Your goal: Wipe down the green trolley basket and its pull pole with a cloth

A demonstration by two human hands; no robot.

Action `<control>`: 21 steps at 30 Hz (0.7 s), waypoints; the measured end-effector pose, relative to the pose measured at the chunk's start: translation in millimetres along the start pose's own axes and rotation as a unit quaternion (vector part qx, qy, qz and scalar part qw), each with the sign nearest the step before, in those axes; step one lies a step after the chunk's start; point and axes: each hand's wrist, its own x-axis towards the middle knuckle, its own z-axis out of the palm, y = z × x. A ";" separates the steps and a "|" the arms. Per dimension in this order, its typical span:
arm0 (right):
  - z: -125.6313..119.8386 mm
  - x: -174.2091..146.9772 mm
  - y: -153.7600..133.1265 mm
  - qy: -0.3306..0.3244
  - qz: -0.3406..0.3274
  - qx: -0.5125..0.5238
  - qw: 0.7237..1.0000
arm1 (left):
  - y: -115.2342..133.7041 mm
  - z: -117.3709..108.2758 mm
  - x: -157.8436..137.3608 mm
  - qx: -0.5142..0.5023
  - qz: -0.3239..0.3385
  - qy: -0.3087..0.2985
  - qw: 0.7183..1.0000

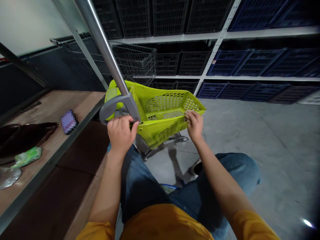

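A lime-green plastic shopping cart (163, 95) with perforated sides stands in front of me, its basket bare inside as far as it shows. My left hand (123, 133) is closed over the cart's near rear corner, at the base of the grey handle (110, 103). The thumb lies along the rim. With fingers curled over the near rim by the front corner, my right hand (194, 125) grips the cart too. Its fingertips are partly hidden.
Metal shelves (217, 46) hold black crates (170, 16) and blue crates (227, 63). A wire cart (147, 63) stands behind. On the left, a wooden bench (82, 100) bears a blurred purple item (69, 122), a green packet (28, 156) and a dark bag (27, 136). A metal post (105, 43) rises nearby.
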 end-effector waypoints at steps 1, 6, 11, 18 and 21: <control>-2.7 2.0 16.6 0.026 0.035 -0.006 0.999 | 0.4 0.1 0.1 0.002 0.002 0.003 1.000; 14.3 -4.9 38.6 0.137 0.194 -0.018 0.971 | 1.8 0.6 0.1 -0.005 -0.006 0.007 1.000; 59.5 -39.3 -35.7 0.151 0.198 0.075 0.966 | 0.0 1.6 -0.3 -0.022 -0.016 -0.004 1.000; 73.9 -74.0 -147.1 0.002 0.062 0.184 0.981 | -4.4 3.1 3.7 -0.013 -0.015 -0.007 1.000; 69.7 -69.0 -170.6 -0.064 0.012 0.193 0.979 | -4.5 3.0 4.1 -0.007 -0.010 -0.003 1.000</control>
